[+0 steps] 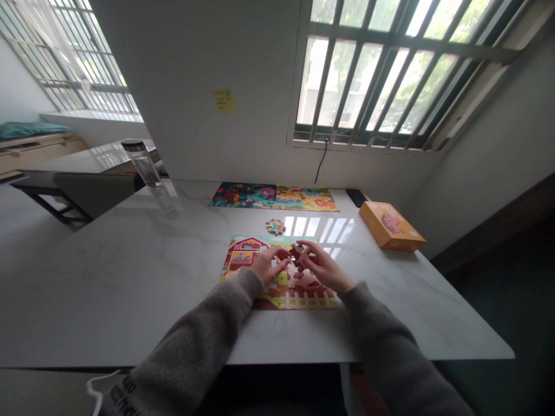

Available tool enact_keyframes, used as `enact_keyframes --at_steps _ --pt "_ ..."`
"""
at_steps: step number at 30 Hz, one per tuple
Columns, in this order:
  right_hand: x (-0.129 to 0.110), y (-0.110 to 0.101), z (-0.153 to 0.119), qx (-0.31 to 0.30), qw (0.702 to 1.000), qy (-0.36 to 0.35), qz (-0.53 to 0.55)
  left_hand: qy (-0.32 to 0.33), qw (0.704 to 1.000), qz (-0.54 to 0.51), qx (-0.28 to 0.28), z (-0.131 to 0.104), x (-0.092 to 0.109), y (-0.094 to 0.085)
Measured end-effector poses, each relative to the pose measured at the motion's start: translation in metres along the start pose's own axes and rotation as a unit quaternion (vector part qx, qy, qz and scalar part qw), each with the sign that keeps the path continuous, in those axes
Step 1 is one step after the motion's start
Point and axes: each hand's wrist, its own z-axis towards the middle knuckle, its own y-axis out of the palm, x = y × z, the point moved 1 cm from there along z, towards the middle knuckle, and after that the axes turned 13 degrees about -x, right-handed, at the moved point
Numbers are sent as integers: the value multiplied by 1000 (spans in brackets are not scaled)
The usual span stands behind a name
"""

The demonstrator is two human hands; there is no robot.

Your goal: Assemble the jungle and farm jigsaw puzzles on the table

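Note:
A farm-picture jigsaw puzzle (pixel 243 260) lies on the table under both hands, showing a red barn, a pink animal and a white fence. My right hand (pixel 323 267) pinches a brown puzzle piece (pixel 296 252) above its upper middle. Close beside that piece, on the left, is my left hand (pixel 269 266); its thumb and index finger are curved and apart, and I see nothing between them. Part of the puzzle is hidden by my hands and sleeves. Just beyond its top edge sits a small cluster of loose puzzle pieces (pixel 276 226).
Two finished-looking pictures, a dark one (pixel 247 195) and a yellow one (pixel 306 198), lie near the wall. An orange box (pixel 390 225) and a black phone (pixel 356 197) are at the right. A clear bottle (pixel 147 167) stands on the left. The white marble-patterned table (pixel 173 289) reflects the window.

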Motion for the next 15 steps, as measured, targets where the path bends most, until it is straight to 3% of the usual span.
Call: enact_keyframes --at_steps 7,12,15 --pt "4 11 3 32 998 15 52 -15 996 -85 27 1 -8 3" --pt "9 9 4 92 995 27 -10 -24 986 -162 -14 2 -11 4" --pt "6 6 2 97 992 19 -82 -32 988 -148 10 3 -12 1"
